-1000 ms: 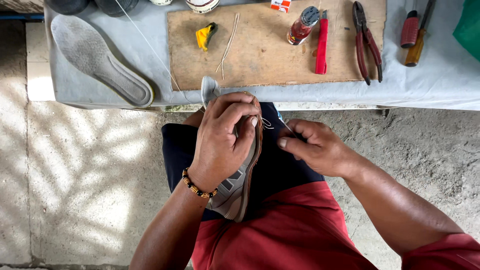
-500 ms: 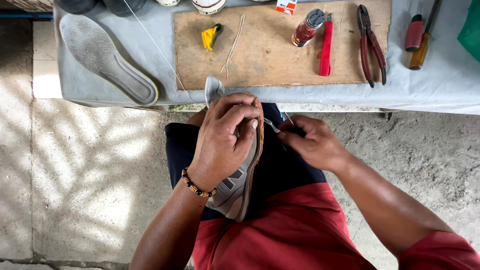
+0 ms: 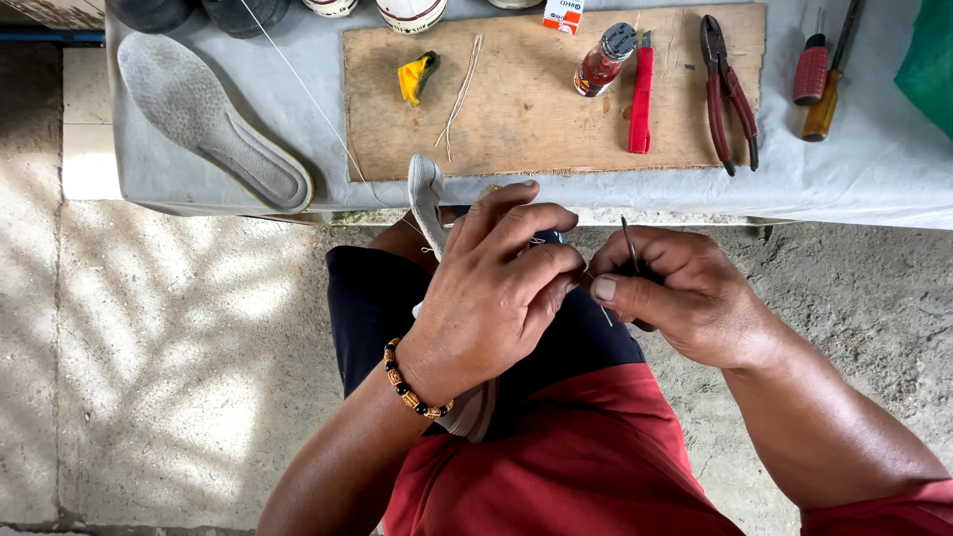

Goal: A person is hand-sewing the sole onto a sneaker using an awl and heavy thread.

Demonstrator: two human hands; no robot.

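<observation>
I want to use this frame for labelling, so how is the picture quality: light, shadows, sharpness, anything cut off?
Head view: soft daylight, with dappled leaf-like shadows on the concrete floor at left. The left hand, right hand and thin metal tool are sharp, with no motion blur. No strong glare on the grey table cover. The top edge crops the things at the back of the table, and the green thing at the right.

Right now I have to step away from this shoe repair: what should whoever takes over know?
Left hand clamps the shoe against the lap, heel tab up. Right hand has a grip on a thin metal awl beside the left fingertips. White thread runs from the shoe up over the table. On the wooden board lie a red knife, pliers and a small bottle; the grey insole lies on the table, out of the shoe. Stitching is under way; how much seam is left cannot be seen.
</observation>
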